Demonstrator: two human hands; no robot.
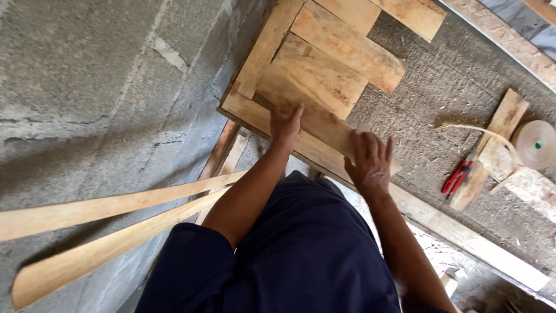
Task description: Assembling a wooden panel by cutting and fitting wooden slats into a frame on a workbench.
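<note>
2 flat, open hands, left hand and right hand, press wooden boards beside a concrete wall.

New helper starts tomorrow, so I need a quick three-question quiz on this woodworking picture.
1. True or false: both hands press on the same wooden board.
2. Which lies nearest the red-handled pliers? A) tape roll B) long curved slats C) block wall
3. Which hand sits at the board's end, closer to the pliers?

Key: 1 true; 2 A; 3 the right hand, while the left hand sits further along the board.
</note>
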